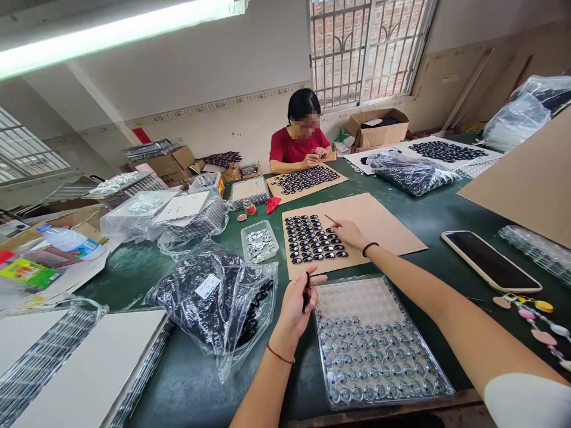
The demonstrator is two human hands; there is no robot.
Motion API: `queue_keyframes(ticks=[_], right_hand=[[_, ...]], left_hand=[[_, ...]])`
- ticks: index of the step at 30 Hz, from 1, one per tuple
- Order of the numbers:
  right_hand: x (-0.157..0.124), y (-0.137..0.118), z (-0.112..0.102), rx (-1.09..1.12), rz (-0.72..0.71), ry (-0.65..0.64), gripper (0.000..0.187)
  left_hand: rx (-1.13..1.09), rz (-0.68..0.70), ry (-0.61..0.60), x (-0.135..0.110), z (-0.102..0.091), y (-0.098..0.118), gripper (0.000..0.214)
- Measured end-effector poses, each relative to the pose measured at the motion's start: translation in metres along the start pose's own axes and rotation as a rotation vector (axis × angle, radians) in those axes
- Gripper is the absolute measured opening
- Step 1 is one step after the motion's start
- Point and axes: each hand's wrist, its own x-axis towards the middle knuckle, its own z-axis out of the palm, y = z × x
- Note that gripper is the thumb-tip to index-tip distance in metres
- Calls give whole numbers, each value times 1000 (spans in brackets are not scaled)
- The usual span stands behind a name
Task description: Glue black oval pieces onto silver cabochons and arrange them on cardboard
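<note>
**Stick over the black ovals, a dark piece in the other hand**

The right hand (pixel 351 233) is pinching a thin stick (pixel 332 220) between thumb and fingertips, the stick pointing up and to the left; the hand is resting at the right edge of the rows of black oval pieces (pixel 314 239), which are lying on a cardboard sheet (pixel 383 223) on the green table (pixel 428 214). The left hand (pixel 297 304) is closing thumb and fingers on a small dark piece (pixel 306 295), hovering just beside the far-left corner of a clear blister tray (pixel 379 351); the tray is sitting just nearer than the cardboard sheet, with shiny round pieces filling its nearer rows.

Left of that hand a clear plastic bag (pixel 209 300) of black pieces is lying, carrying a white label (pixel 207 286) whose print is too small to read; beyond it a small clear tub (pixel 259 241) is holding silvery pieces. To the right a phone (pixel 491 261) is lying face up, its screen dark. At the far left a bottle (pixel 71 241) is showing a blue label, its writing too blurred to read. Across the table a co-worker in a red top (pixel 297 145) is working over another sheet of black pieces (pixel 306 178).
</note>
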Motion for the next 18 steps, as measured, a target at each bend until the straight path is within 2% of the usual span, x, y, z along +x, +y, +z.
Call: queue_keyframes(ticks=[5, 8, 11, 13, 15, 17, 18], right_hand=[[2, -6, -7, -32, 9, -37, 22], [-6, -13, -20, -2, -4, 5, 29], [-36, -20, -35, 55, -36, 29, 41], [-71, -25, -45, 177, -137, -7, 51], [-109, -31, -54, 276, -263, -168, 53], [-140, -36, -61, 234, -393, -415, 42], [-151, -37, -63, 204, -434, -472, 40]], left_hand=[[-1, -9, 28, 0, 0, 2, 36], [-9, -3, 26, 0, 1, 2, 32], [-21, 3, 44, 0, 2, 1, 27], [6, -15, 46, 2, 4, -1, 25], [96, -41, 38, 4, 6, -6, 26], [214, -43, 28, 6, 8, -11, 28], [267, -33, 27, 8, 8, -14, 29]])
